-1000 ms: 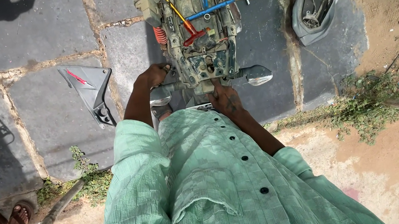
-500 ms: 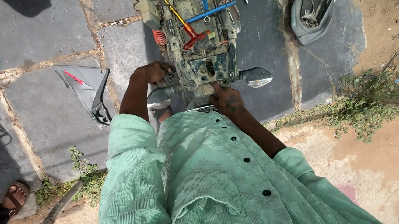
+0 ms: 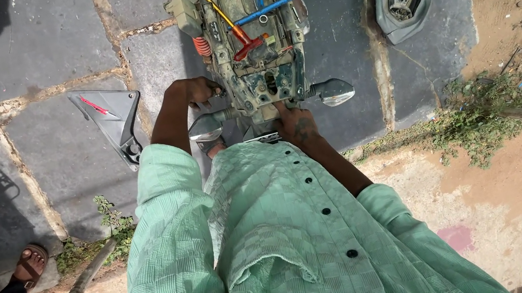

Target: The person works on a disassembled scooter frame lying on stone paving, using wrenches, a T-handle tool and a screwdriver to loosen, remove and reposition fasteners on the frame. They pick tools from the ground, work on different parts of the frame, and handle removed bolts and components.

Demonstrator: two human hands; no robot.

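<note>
While the stripped scooter frame (image 3: 254,47) stands on the stone paving (image 3: 31,58), the left hand (image 3: 200,91) curls its grip on the frame's left rear edge, just above the left turn signal (image 3: 206,127). The right hand (image 3: 296,124) presses flat on the back end, fingers not closed on anything. To do this well, both hands should hold firm and move slowly, because a red-handled screwdriver (image 3: 233,26) and a blue tool (image 3: 267,8) lie loose on top and could slide off.

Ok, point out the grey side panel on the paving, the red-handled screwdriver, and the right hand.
grey side panel (image 3: 111,116), head view, flat middle.
red-handled screwdriver (image 3: 244,37), head view, red handle.
right hand (image 3: 297,126), head view, back of hand.
</note>
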